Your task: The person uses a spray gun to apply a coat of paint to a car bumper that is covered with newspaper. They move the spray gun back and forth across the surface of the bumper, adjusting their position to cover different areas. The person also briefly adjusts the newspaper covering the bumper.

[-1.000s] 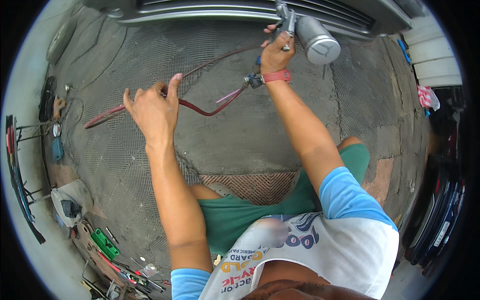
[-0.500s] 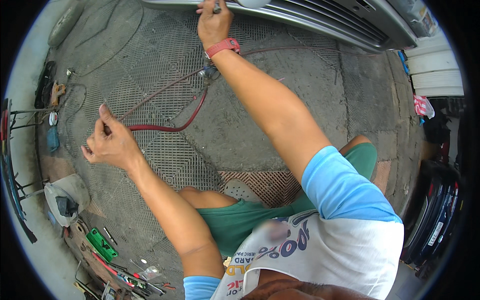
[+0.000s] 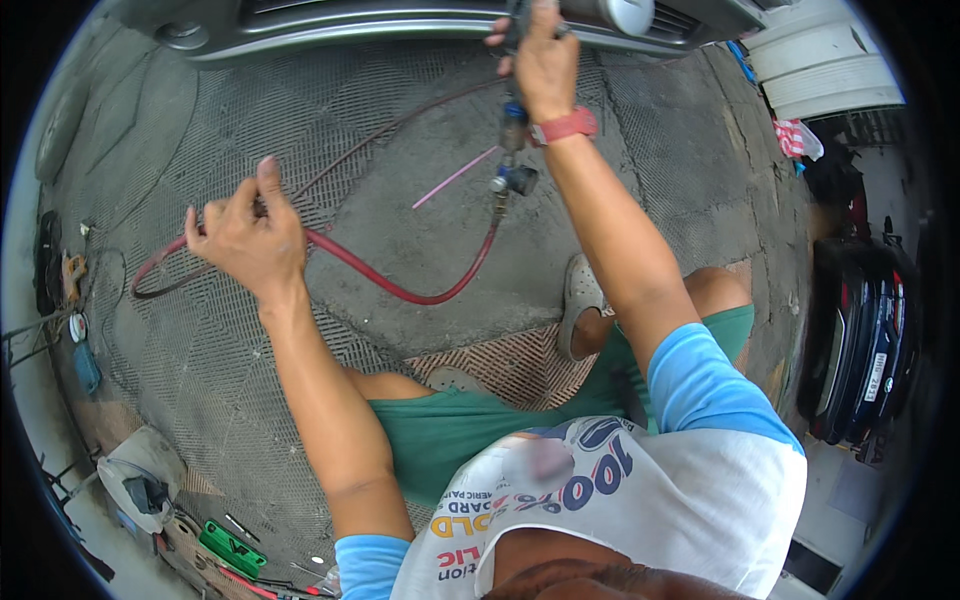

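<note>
Two hands (image 3: 250,235) (image 3: 546,72), one hose (image 3: 430,298)

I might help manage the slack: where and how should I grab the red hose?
Probably best to grip the red hose at the bend between the left hand and right hand, fingers wrapped round, coming from the person's side: it is slim and round, bows toward the person there, and neither hand covers that stretch.

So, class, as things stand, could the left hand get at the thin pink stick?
Probably yes: nothing seems to cover the stick, and the way from the left hand looks open. That hand holds the red hose, though, so may need freeing.
</note>
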